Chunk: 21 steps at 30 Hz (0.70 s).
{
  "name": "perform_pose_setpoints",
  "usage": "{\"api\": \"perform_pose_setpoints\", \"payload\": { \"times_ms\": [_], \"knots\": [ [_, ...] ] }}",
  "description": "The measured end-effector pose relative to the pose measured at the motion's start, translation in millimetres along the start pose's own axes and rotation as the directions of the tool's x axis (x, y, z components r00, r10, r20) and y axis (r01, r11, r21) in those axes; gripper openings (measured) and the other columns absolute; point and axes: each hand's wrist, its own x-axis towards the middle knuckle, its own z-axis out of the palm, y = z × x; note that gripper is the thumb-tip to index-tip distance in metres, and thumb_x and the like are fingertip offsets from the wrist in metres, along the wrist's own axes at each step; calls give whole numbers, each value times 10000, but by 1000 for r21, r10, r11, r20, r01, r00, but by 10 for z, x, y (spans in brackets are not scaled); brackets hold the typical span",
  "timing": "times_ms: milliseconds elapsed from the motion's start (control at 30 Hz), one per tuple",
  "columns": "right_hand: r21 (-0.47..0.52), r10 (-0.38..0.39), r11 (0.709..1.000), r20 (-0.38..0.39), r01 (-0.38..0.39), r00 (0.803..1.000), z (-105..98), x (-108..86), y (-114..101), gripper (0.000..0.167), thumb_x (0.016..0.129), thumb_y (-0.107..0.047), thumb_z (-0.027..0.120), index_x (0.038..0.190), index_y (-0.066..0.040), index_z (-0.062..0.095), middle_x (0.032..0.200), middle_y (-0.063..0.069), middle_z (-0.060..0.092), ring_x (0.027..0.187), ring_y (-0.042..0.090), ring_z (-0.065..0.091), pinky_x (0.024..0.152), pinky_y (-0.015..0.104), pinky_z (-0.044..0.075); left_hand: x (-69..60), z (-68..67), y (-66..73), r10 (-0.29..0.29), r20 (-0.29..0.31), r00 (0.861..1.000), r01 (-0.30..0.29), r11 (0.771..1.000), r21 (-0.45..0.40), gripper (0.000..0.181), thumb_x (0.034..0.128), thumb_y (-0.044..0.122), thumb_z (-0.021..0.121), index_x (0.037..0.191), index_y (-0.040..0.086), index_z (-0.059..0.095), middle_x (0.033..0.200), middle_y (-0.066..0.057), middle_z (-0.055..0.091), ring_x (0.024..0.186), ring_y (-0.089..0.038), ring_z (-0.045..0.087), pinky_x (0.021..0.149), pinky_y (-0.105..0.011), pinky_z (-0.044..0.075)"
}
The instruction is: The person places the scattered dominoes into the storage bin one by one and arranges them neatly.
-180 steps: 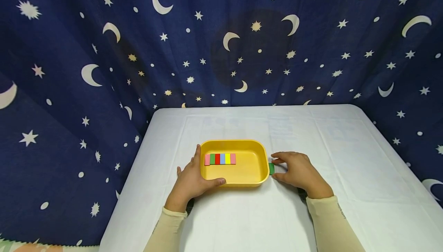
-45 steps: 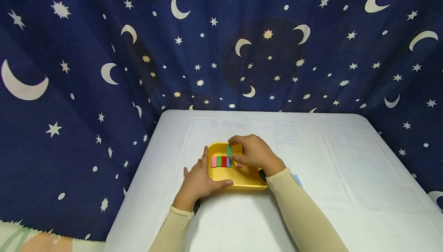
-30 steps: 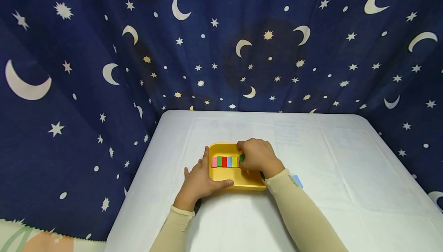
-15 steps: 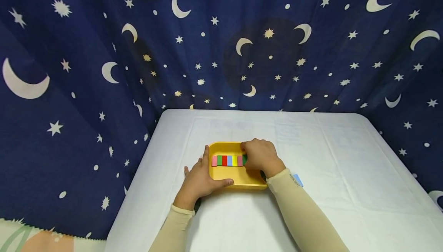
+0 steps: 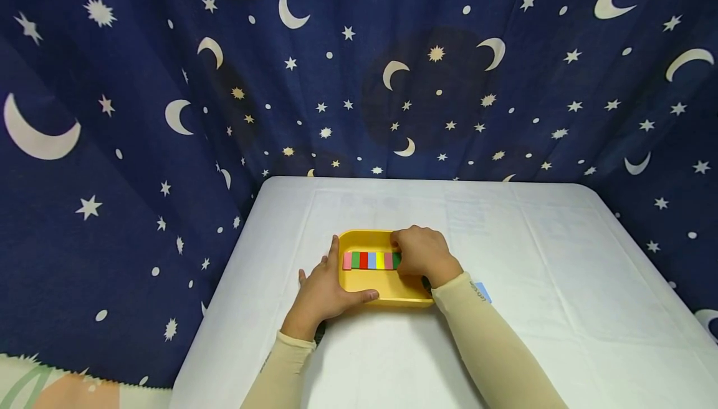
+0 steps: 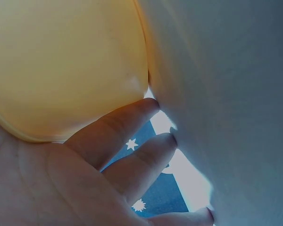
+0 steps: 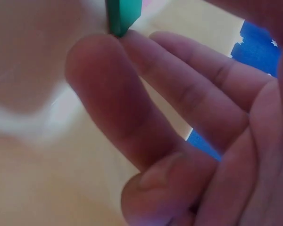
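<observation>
In the head view a shallow yellow tray [image 5: 364, 287] stands on the table. A side-by-side row of small coloured blocks [image 5: 364, 260] lies in it. The left hand [image 5: 318, 297] spans the tray's left end with spread, fairly straight fingers; its thumb rests on the near rim. Inside the tray's right part, the right hand [image 5: 422, 252] touches a green block [image 5: 396, 260] at the row's right end. In the right wrist view two fingertips meet the green block [image 7: 125, 16] at one end, with the thumb apart from it. The hand hides part of that block in the head view.
A light blue block [image 5: 483, 292] lies on the white-covered table [image 5: 538, 240], partly behind the right sleeve [image 5: 499, 346]. A dark blue curtain [image 5: 348, 72] with moons and stars hangs behind and beside the table.
The right hand picked up the green block from right of the tray, carried it in and set it at the row's right end. The left hand has stayed at the tray.
</observation>
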Motion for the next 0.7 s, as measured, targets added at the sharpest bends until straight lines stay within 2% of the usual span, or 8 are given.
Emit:
{"api": "perform_pose_setpoints", "payload": {
  "times_ms": [267, 567, 700],
  "knots": [
    [8, -2, 1000, 0, 2, 1000, 7, -2, 11, 411, 660, -225, 883, 1045, -203, 739, 778, -66, 607, 746, 218, 544, 665, 401, 462, 6, 7, -1, -1, 2, 1000, 1, 1000, -2, 1541, 556, 1027, 646, 1712, 268, -33, 1571, -104, 525, 1473, -324, 460, 1150, -810, 102],
    [22, 4, 1000, 5, -4, 1000, 2, -8, 35, 411, 649, -236, 872, 1036, -221, 734, 771, -64, 612, 732, 222, 550, 641, 405, 448, 2, -5, 20, 1, 2, 1000, -1, 1000, -3, 1544, 556, 1029, 642, 1714, 257, -26, 1565, -98, 532, 1459, -319, 475, 1149, -810, 109],
    [33, 7, 999, 2, -7, 1000, 1, -23, 31, 442, 670, -288, 889, 1083, -214, 750, 783, -79, 623, 729, 220, 559, 649, 410, 461, -2, -1, 17, -3, 0, 1000, 3, 1000, 1, 1546, 555, 1032, 638, 1714, 256, -28, 1568, -101, 529, 1464, -320, 470, 1150, -808, 115]
  ]
}}
